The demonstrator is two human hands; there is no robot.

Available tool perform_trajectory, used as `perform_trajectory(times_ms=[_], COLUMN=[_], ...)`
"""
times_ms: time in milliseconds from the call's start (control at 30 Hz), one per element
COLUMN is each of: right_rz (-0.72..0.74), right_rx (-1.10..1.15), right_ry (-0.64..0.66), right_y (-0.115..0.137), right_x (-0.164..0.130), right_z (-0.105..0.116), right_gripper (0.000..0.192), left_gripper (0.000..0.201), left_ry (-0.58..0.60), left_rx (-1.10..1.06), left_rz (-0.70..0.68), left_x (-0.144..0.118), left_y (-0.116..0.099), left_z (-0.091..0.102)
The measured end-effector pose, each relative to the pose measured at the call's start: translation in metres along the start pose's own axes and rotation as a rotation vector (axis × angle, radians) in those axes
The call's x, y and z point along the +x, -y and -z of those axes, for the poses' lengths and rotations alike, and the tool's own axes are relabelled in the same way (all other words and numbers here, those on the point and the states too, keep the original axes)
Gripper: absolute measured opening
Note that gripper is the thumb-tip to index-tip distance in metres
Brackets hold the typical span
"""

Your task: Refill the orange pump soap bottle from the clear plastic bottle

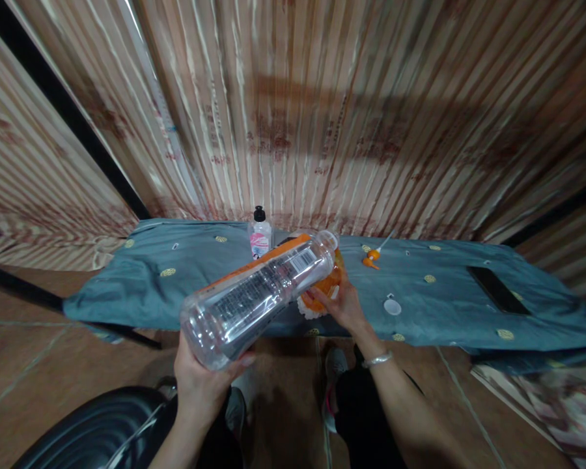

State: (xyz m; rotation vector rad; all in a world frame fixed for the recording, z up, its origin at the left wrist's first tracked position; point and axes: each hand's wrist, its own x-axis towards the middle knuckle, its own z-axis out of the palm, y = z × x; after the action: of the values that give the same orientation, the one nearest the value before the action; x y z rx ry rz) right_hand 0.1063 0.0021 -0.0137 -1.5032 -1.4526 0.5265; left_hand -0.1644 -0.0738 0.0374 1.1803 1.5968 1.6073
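My left hand [202, 378] is wrapped round the base of a large clear plastic bottle [254, 299] with an orange-edged printed label. The bottle is tilted, its uncapped-looking neck higher and pointing right. Behind that neck, my right hand [344, 299] is closed round an orange bottle [328, 286] with a white scalloped pattern at its lower end. The clear bottle hides the orange bottle's top, so I cannot tell whether the two mouths touch. An orange pump top [372, 258] with a pale tube lies on the cloth, right of my right hand.
The narrow bed-like surface has a teal patterned cloth [444, 326]. A small clear bottle with a black cap [260, 234] stands at the back. A white disc [392, 306] and a dark phone-like slab [497, 290] lie right. A black ridged stool [92, 430] is lower left; curtains [293, 130] hang behind.
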Motion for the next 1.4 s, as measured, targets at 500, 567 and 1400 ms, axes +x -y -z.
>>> perform_trajectory(times_ms=[500,567,1400], right_rz=[0.006,0.000,-0.010], right_rx=[0.032,0.026,0.007], right_ry=[0.007,0.002,0.001], right_y=[0.001,0.001,0.000], right_x=[0.000,0.000,0.000], right_z=[0.001,0.000,0.000], right_gripper=[0.071,0.070,0.075], left_gripper=[0.088,0.087,0.089], left_ry=[-0.053,-0.051,0.024], left_rx=[-0.044,-0.042,-0.001], left_rz=[-0.011,-0.026,-0.018], left_x=[-0.001,-0.001,0.002], left_y=[-0.006,-0.003,-0.007], left_z=[-0.003,-0.003,0.001])
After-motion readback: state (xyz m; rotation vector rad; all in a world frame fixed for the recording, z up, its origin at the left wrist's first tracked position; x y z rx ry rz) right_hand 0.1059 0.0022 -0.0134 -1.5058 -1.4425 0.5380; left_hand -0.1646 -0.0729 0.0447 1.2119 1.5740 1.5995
